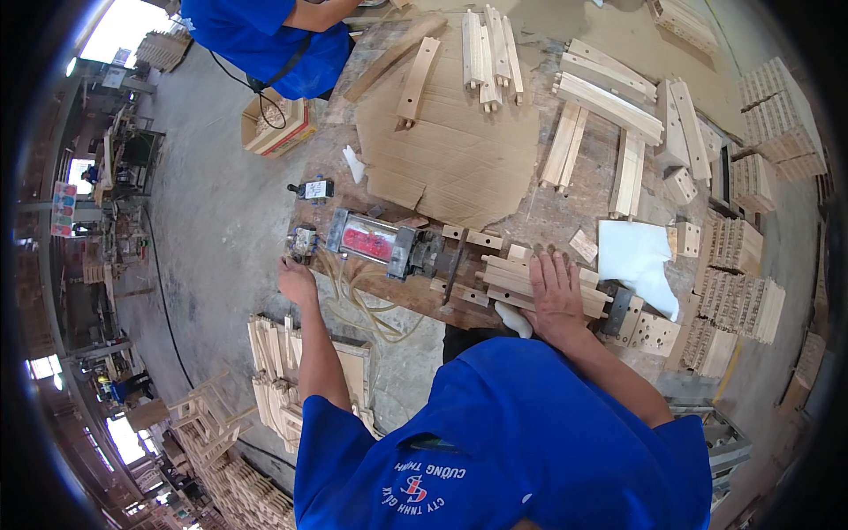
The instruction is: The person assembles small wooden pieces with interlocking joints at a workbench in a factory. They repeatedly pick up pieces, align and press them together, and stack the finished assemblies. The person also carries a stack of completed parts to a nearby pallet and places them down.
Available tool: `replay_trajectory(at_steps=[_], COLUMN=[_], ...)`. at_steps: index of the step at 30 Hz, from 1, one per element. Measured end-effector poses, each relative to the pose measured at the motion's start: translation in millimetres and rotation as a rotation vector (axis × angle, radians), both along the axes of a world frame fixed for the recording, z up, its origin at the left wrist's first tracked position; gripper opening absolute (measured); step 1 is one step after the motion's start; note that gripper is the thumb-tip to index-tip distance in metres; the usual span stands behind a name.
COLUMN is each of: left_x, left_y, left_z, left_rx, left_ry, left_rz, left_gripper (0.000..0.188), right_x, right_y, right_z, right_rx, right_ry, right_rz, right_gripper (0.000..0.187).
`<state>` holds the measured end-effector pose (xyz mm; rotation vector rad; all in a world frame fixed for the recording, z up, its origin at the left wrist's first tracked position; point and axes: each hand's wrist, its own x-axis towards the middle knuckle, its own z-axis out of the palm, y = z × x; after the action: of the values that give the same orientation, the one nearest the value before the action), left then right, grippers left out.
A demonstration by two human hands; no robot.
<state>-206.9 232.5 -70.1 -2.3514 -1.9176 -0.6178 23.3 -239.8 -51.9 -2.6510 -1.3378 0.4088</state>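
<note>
My left hand (299, 282) reaches to a small metal hand valve (303, 241) at the bench's left edge. Its fingers are closed at the valve's lever end, and the lever is mostly hidden. My right hand (557, 294) lies flat, fingers spread, on a group of pale wooden rails (511, 276) with tenon ends. These rails lie side by side between a pneumatic cylinder (367, 238) on their left and a dark metal stop block (617, 309) on their right. A dark metal bar (454, 265) stands across their left side, near drilled wooden strips (475, 238).
Loose wooden parts (609, 106) and a cardboard sheet (450, 159) cover the far bench. White foam (634, 252) lies right of my right hand. Air hoses (367, 309) hang off the front edge. A co-worker in blue (274, 44) stands far left by a carton (278, 128).
</note>
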Motion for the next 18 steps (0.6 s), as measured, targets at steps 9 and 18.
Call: replay_trajectory(at_steps=[9,18], left_x=[5,-1], left_y=[1,1], left_z=[9,14], left_rx=[-0.048,-0.047], left_ry=[0.130,0.001], left_rz=[-0.021,0.044], left_gripper=[0.039,0.032], right_x=[-2,-6], right_y=[7,5], right_z=[7,11], right_rx=[-0.017,0.040], right_ry=[-0.011,-0.032], right_rz=[-0.012,0.000], right_gripper=[0.106,0.114])
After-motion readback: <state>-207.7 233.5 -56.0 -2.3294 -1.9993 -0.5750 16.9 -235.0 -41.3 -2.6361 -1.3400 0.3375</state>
